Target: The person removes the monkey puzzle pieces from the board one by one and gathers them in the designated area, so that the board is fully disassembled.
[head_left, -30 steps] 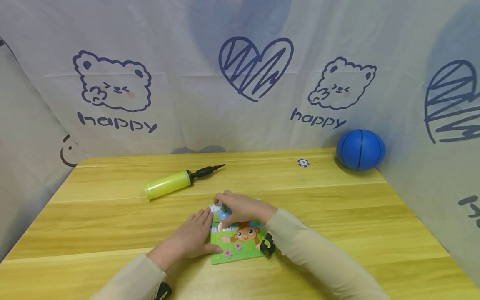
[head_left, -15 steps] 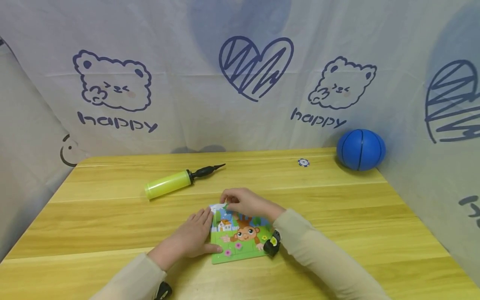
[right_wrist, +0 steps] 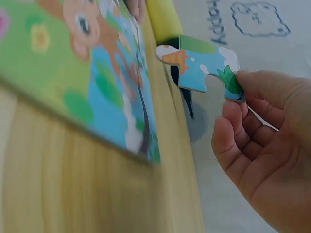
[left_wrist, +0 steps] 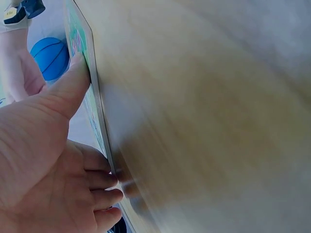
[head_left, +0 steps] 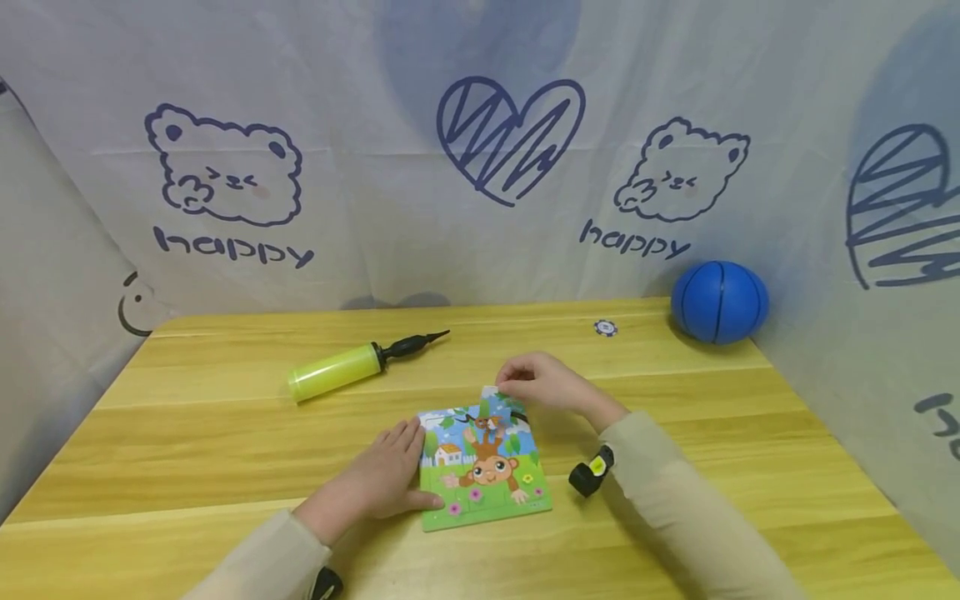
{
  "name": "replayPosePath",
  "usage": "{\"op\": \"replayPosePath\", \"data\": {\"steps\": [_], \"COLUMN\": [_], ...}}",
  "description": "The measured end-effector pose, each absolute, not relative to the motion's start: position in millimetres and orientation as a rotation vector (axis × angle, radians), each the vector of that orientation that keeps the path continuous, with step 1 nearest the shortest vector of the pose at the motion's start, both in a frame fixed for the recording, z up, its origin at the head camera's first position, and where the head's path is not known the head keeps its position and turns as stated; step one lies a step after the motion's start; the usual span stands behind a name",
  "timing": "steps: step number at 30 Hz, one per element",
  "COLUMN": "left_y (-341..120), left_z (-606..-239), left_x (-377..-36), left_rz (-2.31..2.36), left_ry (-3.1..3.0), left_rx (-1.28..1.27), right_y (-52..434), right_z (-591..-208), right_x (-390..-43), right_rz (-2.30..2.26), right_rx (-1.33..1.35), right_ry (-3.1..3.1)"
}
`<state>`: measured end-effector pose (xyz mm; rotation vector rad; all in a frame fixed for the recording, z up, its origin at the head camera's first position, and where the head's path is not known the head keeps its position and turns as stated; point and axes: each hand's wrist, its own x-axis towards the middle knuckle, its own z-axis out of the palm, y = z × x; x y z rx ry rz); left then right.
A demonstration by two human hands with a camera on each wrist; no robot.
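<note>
Backdrop: white cloth [head_left: 367,200] with bears, hearts and "happy" drawn on it, hanging behind the table [head_left: 675,400]. The blue ball [head_left: 720,302] sits at the far right corner, near the cloth. The yellow pump [head_left: 337,372] lies on its side, black nozzle toward the far edge, well apart from both my hands.

The monkey puzzle [head_left: 491,475] lies flat on the wood in front of me. My left hand [head_left: 382,471] lies along its left edge, fingers straight, thumb over the lower left part. I judge this a brace: thumb from above, fingers at the side, so the board does not slide.

My right hand [head_left: 547,383] pinches a puzzle piece [right_wrist: 204,65] by one end, thumb against forefinger, other fingers curled. Probable reason for the end grip: most of its picture and its rounded tab stay uncovered. The blue-and-white chip [head_left: 606,327], smallest item, lies beyond that hand, near the table's far edge.

Edges and room: the piece is apart from the board, above its far edge. I cannot tell which gap matches it. The board's right and near edges are free of my fingers, with bare wood alongside. More wood lies between my right hand and the ball; the pump limits room up and left.
</note>
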<state>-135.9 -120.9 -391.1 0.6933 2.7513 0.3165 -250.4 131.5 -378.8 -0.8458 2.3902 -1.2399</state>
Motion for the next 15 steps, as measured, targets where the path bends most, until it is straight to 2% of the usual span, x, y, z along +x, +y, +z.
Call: {"op": "replayPosePath", "data": {"steps": [15], "left_y": [-121.3], "left_z": [-390.3], "left_x": [-134.0], "left_rz": [0.339], "left_ry": [2.754], "left_rx": [0.692], "right_y": [199.2], "right_z": [-387.3], "right_x": [-268.6], "right_rz": [-1.093], "right_rx": [-0.612], "right_ry": [2.502]}}
